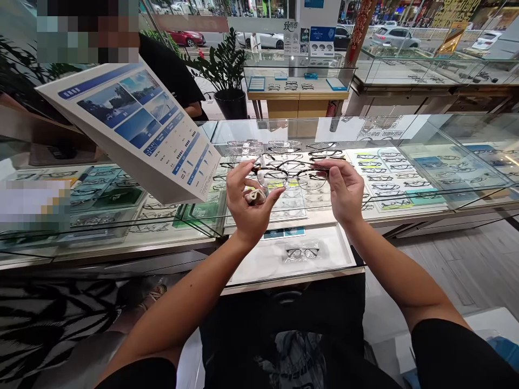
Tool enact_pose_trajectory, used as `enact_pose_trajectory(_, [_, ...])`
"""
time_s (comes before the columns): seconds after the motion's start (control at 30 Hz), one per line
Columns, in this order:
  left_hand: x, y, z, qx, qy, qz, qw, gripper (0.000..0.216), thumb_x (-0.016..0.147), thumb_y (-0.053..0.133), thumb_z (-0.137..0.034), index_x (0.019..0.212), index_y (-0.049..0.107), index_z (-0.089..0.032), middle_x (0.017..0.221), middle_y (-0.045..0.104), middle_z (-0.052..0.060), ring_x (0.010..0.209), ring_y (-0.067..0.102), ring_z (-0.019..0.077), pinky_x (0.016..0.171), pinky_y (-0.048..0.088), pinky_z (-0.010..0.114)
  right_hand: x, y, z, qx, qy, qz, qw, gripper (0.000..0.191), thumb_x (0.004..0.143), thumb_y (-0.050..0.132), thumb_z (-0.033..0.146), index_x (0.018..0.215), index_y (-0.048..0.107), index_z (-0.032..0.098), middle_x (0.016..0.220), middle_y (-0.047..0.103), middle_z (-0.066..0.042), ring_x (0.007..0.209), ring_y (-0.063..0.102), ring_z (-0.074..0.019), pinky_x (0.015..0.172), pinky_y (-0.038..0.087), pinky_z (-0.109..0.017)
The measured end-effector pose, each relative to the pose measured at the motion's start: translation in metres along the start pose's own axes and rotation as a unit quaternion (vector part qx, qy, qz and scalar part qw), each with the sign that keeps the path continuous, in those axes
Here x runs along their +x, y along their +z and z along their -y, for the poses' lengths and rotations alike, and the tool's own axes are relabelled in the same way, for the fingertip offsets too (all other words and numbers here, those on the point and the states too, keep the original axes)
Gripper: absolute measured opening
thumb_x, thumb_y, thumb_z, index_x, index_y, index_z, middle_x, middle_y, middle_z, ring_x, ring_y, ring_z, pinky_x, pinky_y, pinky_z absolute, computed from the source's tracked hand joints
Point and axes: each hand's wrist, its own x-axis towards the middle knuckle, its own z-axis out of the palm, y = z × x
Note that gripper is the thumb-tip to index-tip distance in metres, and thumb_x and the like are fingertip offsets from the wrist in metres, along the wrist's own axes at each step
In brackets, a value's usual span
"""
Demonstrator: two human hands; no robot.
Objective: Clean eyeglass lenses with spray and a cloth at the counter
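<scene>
A pair of eyeglasses (292,177) with dark upper rims is held up in front of me, above the glass counter. My left hand (250,202) grips its left side with thumb and fingers, and a crumpled pale cloth (256,196) is tucked in the same palm. At the other end, my right hand (344,189) pinches the frame near the hinge. Behind the lenses, rows of spectacles in the case blur together with the held pair. Below, another pair of glasses (302,253) in clear wrapping lies in an open white drawer (259,265).
A folded display card (133,129) with pictures stands on the counter at left. Trays of eyeglasses (391,175) fill the showcase to the right. A person in a black top (168,73) is across the counter. A potted plant (229,92) stands behind.
</scene>
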Motion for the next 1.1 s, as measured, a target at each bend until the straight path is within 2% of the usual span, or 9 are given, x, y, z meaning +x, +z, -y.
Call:
enact_pose_trajectory(0.33, [0.002,-0.001,-0.007,-0.022,-0.010,0.006,1.000,0.079,0.091,0.083,-0.072,0.151,0.054,-0.030,0.147,0.065,0.010,0.077,0.061,0.0103,0.071,0.059,0.028,0.004,-0.003,0.008,0.079,0.086,0.022,0.993,0.035,0.094,0.086,0.063,0.103,0.082,0.030,0.105,0.085,-0.003,0.097,0.084,-0.0215,0.096,0.068,-0.040])
enact_pose_trajectory(0.53, [0.002,-0.001,-0.009,-0.031,-0.029,0.006,0.999,0.079,0.089,0.087,-0.069,0.150,0.057,-0.030,0.146,0.065,0.011,0.085,0.063,0.0143,0.074,0.061,0.030,0.003,-0.003,0.011,0.083,0.081,0.021,0.993,0.032,0.094,0.088,0.060,0.101,0.081,0.030,0.101,0.084,-0.002,0.100,0.084,-0.0230,0.094,0.068,-0.041])
enact_pose_trajectory(0.8, [0.003,0.000,-0.018,-0.053,-0.075,0.019,0.996,0.079,0.090,0.087,-0.068,0.154,0.059,-0.030,0.147,0.067,0.013,0.087,0.061,0.0151,0.067,0.057,0.025,0.003,-0.004,0.010,0.055,0.087,0.017,0.995,0.037,0.093,0.087,0.065,0.101,0.079,0.030,0.104,0.083,-0.004,0.105,0.082,-0.0253,0.097,0.067,-0.042])
enact_pose_trajectory(1.1, [0.005,-0.002,-0.019,-0.057,-0.068,0.020,0.996,0.083,0.088,0.087,-0.073,0.153,0.060,-0.028,0.139,0.070,0.012,0.072,0.058,0.0091,0.065,0.054,0.024,0.004,-0.005,0.008,0.035,0.066,0.019,0.997,0.035,0.096,0.084,0.063,0.102,0.080,0.029,0.103,0.082,-0.004,0.098,0.081,-0.0239,0.095,0.065,-0.042])
